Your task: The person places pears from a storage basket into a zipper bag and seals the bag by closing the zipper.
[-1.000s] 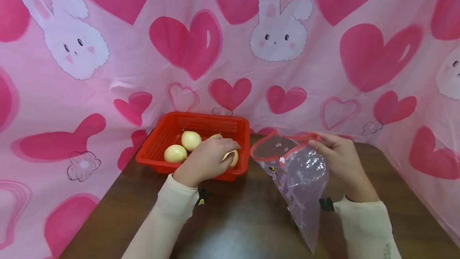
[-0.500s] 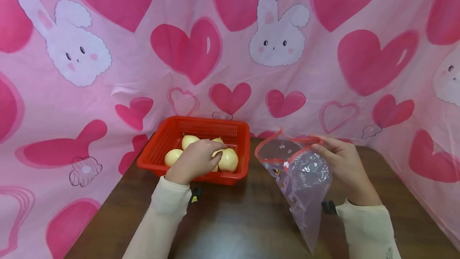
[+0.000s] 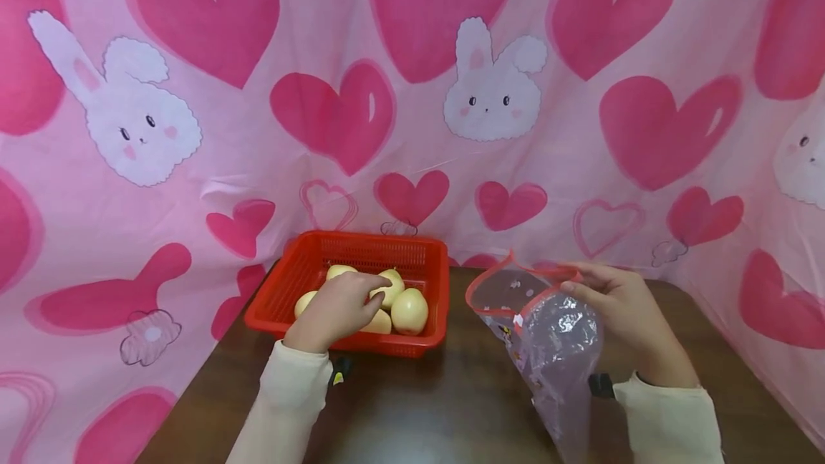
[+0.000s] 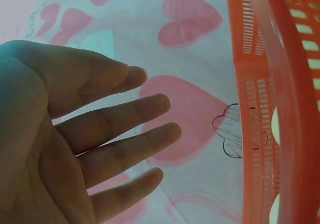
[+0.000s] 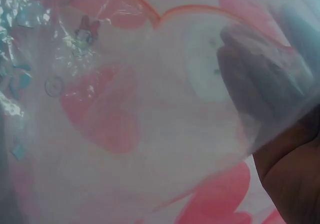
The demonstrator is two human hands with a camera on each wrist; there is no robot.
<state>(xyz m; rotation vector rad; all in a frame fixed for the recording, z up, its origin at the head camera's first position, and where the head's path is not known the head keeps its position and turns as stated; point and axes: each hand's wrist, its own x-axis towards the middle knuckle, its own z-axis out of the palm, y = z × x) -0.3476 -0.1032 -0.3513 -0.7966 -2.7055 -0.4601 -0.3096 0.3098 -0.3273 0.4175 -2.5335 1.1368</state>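
Note:
My left hand (image 3: 338, 310) hovers over the near left part of a red plastic basket (image 3: 428, 344). Its fingers (image 4: 132, 146) are spread and hold nothing in the left wrist view. Several pale yellow pears lie in the basket: one pear (image 3: 409, 312) sits at the right, another pear (image 3: 391, 288) just behind it, and others are partly hidden by the hand. On the right, my right hand (image 3: 634, 313) pinches the red-edged rim of a clear printed plastic bag (image 3: 557, 349). The bag's mouth gapes toward the basket, and its body hangs in a narrowing point.
The basket and bag are over a dark brown wooden table (image 3: 425, 407). A pink cloth (image 3: 567, 156) with hearts and rabbits hangs behind the table and along its sides. Small black devices are at both wrists.
My left hand has drawn back to the left, uncovering pears at the basket's right side. The right hand keeps its grip on the bag. The whole head view has tilted upward.

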